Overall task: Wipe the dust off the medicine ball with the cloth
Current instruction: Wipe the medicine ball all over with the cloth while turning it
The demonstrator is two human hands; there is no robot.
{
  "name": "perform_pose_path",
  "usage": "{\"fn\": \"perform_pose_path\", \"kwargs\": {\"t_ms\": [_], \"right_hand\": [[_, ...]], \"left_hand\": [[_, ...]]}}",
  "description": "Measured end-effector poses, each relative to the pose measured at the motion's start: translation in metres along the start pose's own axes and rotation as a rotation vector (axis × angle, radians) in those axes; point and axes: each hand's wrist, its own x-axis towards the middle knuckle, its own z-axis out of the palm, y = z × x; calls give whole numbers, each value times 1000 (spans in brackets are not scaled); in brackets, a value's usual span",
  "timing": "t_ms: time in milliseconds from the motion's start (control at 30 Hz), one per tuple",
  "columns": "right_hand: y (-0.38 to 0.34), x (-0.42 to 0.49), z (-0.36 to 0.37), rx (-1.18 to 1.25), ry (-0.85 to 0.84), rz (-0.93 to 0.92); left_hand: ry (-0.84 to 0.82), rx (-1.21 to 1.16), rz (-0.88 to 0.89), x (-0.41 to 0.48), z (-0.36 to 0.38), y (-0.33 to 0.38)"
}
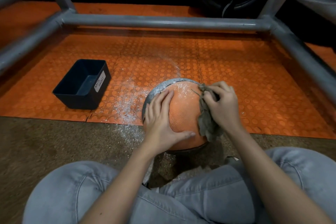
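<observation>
Pressing medicine ball (183, 109) with flat left hand (161, 120); gripping bunched cloth (207, 122) in right hand (223, 107), hiding ball's right side.

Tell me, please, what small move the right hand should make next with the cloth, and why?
Probably drag the cloth leftward across the far top of the ball. White dust speckles that patch, the right hand grips the cloth just beside it, and the left hand rests flat on the ball, steadying it.
</observation>
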Motion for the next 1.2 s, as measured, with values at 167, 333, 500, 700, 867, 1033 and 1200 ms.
{"fn": "perform_pose_path", "kwargs": {"t_ms": [167, 333, 500, 700, 867, 1033, 1200], "right_hand": [[-30, -24, 14, -134, -119, -402], [-2, 8, 0, -15, -59, -77], [-32, -16, 11, -79, -96, -263], [2, 7, -2, -74, -55, -45], [-20, -10, 8, -70, -73, -192], [-19, -12, 5, -75, -147, -338], [-4, 5, -1, -24, -22, -59]], "left_hand": [[59, -35, -9, -4, 4, -1], [27, 25, 27, -3, 5, 2], [92, 48, 34, -3, 13, 4], [15, 48, 29, -4, 7, 4], [52, 51, 14, -4, 9, 6], [31, 23, 23, -5, 6, 3], [22, 84, 37, -3, 8, 7]]}}
